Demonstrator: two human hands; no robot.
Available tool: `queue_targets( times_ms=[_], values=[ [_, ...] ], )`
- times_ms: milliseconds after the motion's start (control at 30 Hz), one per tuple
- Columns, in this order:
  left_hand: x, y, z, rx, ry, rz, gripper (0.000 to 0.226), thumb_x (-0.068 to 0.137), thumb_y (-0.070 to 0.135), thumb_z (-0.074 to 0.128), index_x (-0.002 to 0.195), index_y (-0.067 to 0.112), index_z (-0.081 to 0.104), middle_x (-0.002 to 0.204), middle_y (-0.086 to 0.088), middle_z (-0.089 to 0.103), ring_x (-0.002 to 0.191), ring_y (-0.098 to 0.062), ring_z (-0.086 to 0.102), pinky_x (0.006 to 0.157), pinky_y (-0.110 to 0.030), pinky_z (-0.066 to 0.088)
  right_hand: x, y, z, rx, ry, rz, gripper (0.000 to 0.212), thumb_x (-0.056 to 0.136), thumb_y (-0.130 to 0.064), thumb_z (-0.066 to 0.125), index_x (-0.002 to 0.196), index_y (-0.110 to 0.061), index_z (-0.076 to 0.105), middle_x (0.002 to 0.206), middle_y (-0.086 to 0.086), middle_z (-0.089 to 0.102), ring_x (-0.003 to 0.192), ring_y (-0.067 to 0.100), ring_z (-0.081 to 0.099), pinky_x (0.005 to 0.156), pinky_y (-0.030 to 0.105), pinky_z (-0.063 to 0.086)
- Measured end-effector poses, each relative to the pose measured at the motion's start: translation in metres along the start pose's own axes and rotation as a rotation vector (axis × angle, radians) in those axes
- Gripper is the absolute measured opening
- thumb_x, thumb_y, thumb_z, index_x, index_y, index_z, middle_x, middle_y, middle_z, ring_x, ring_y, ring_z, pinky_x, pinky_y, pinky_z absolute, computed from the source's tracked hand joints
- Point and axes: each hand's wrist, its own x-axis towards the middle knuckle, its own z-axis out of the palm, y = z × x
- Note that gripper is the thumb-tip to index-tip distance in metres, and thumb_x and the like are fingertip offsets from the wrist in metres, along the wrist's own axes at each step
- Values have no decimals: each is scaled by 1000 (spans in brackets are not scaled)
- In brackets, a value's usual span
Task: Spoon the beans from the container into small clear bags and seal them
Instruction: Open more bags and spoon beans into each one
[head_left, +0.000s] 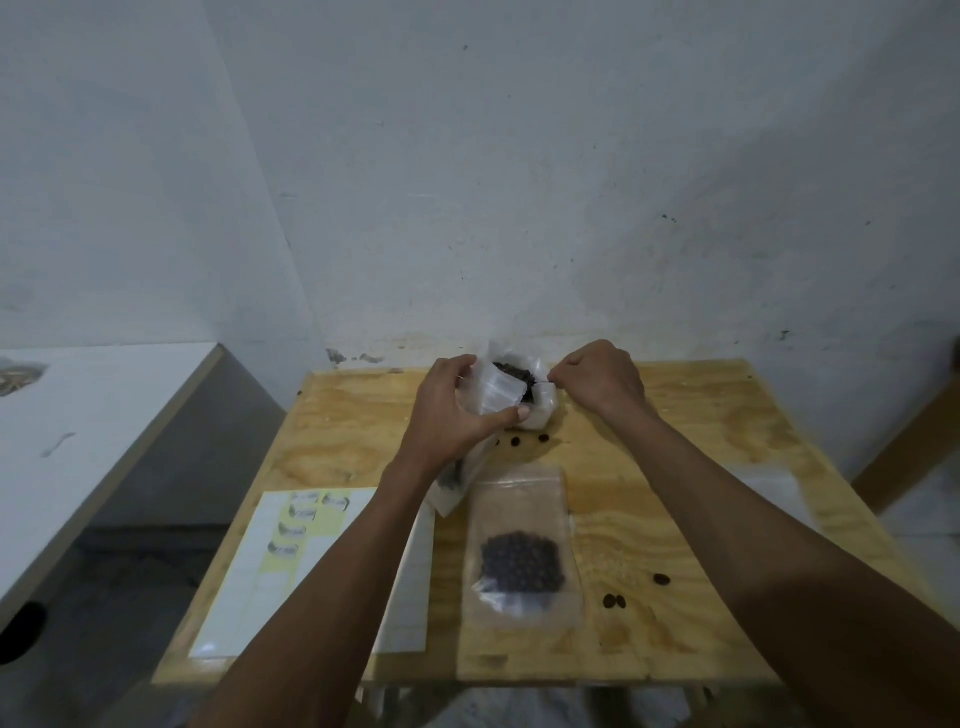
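Container (540, 410): a pale, translucent tub at the far middle of the bench (727, 415), dark beans (514, 371) showing at its top; it looks thin-walled and light, so I judge it could slide or tip if pushed from one side.
Left hand (457, 410): grips a small clear bag (501, 395) against the container's near-left side, fingers curled over the top, thumb pressed along the lower edge.
Right hand (602, 382): fingers curled, pinching something thin at the container's right rim; whether that is a spoon handle or the bag's lip is too small to tell.
Held bag: thin, limp film, likely slippery and prone to collapsing shut; best held at the mouth by both lips, where the stiffer zip strip gives purchase.
Filled bag (522, 545): lies flat on the near middle of the bench, a dark cluster of beans in its lower half, apart from both hands; whether it is sealed I cannot tell. Light, its load shifts, so lift it by the top strip.
Loose beans (530, 440): a few lie just before the container, more near the right front; small, hard, inclined to roll.
Label sheet (311, 566): flat at the left front of the bench.
Spare bags (769, 486): a faint clear patch on the right.
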Motion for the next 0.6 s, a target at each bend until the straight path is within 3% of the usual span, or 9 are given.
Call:
queue_targets(
  times_ms=[33, 100, 200, 300, 367, 467, 533, 600],
  values=[
    [-1, -1, -2, 33, -10, 9, 100, 61, 61, 90, 141, 13, 54, 128, 4, 55, 111, -10, 55, 92, -24, 46, 0, 0, -2, -3, -2, 2, 16, 76, -14, 67, 79, -4, 79, 79, 16, 76, 66, 26, 73, 54, 39, 56],
    [-4, -3, -6, 106, -35, 31, 104, 61, 64, 90, 142, 11, 52, 128, 1, 55, 111, -12, 53, 93, -28, 45, -4, -3, -10, 1, -3, 3, 19, 75, -12, 66, 56, -10, 64, 56, 14, 54, 53, 20, 49, 51, 31, 37],
    [-8, -3, -11, 186, -66, 47, 114, 56, 78, 76, 143, 8, 50, 129, -2, 54, 115, -17, 52, 95, -34, 47, -10, -8, -22, 29, 0, -20, 26, 73, -11, 65, 57, -18, 46, 55, 2, 37, 56, 17, 36, 56, 30, 28],
    [-12, 0, -12, 214, -52, 59, 118, 54, 83, 68, 142, 6, 50, 128, -4, 54, 117, -21, 53, 96, -37, 48, -13, -11, -33, 48, -8, -31, 20, 73, -14, 69, 56, -8, 60, 57, 4, 45, 57, 18, 43, 57, 31, 33],
    [-13, 3, -11, 206, -40, 57, 120, 54, 84, 68, 143, 6, 50, 129, -5, 54, 119, -22, 52, 98, -37, 47, -15, -13, -38, 54, -21, -53, 20, 72, -17, 71, 75, 2, 74, 62, 14, 63, 60, 16, 49, 58, 30, 38],
    [-13, 8, -10, 194, -5, 56, 123, 53, 86, 67, 144, 5, 48, 131, -6, 53, 120, -23, 52, 100, -36, 46, -24, -20, -45, 15, -42, -120, 26, 73, -20, 71, 91, -1, 77, 94, 18, 75, 67, 23, 68, 63, 33, 56],
    [-13, 14, -9, 177, 20, 69, 121, 54, 85, 68, 143, 5, 49, 130, -5, 53, 119, -21, 52, 97, -33, 43, -35, -25, -50, -54, -59, -190, 23, 78, -21, 71, 95, -7, 80, 98, 13, 77, 87, 31, 75, 76, 45, 65],
    [-14, 20, -6, 168, 20, 81, 115, 57, 79, 75, 142, 5, 49, 130, -4, 53, 119, -19, 50, 95, -29, 40, -46, -29, -53, -144, -93, -281, 18, 84, -18, 69, 93, -18, 84, 91, 2, 80, 80, 24, 74, 71, 36, 63]
  ],
)
